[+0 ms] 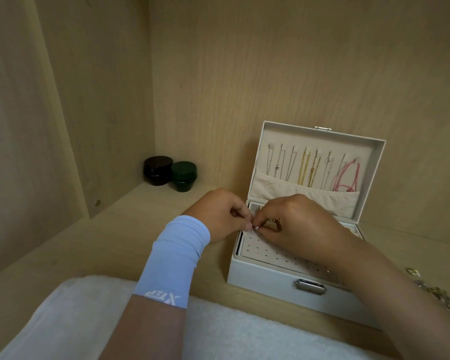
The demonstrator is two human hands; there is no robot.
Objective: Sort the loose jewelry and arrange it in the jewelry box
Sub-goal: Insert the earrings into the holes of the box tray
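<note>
Both hands [220,214] [296,224], fingers [248,226] pinching tiny stud [257,228], perhaps

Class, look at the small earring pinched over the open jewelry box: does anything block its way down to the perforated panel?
Nothing visible does. The left hand and right hand pinch the earring just above the far left corner of the perforated panel; the holes nearby look bare.

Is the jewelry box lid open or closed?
Open. The lid stands upright behind the base, showing necklaces hung inside it; the perforated panel lies uncovered, where the left hand and right hand pinch a small earring.
</note>
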